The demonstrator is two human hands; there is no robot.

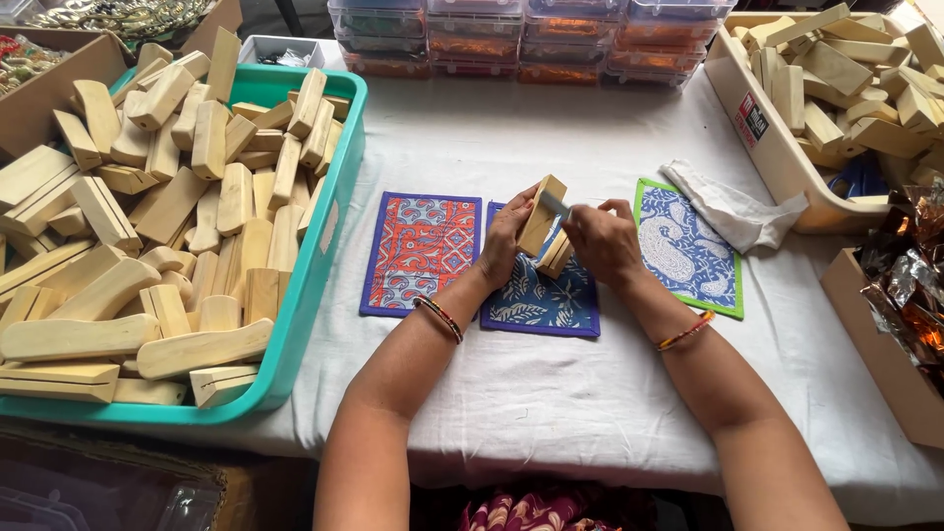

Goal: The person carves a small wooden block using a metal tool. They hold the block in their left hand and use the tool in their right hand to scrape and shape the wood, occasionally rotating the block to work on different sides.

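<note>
My left hand (503,241) grips a pale wooden block (542,213) tilted upright above a blue patterned cloth mat (539,300). My right hand (602,241) meets it from the right, its fingers pinching a small grey piece (557,206) against the block's top. A second wooden piece (557,254) shows just below, between both hands; which hand holds it I cannot tell. Bangles circle both wrists.
A teal bin (324,226) heaped with wooden blocks fills the left. A beige bin (777,147) of blocks stands at right. An orange mat (421,251) and a green-edged mat (688,251) flank the blue one. A white cloth (733,211), stacked clear boxes (531,39), and a cardboard box (875,334) surround them.
</note>
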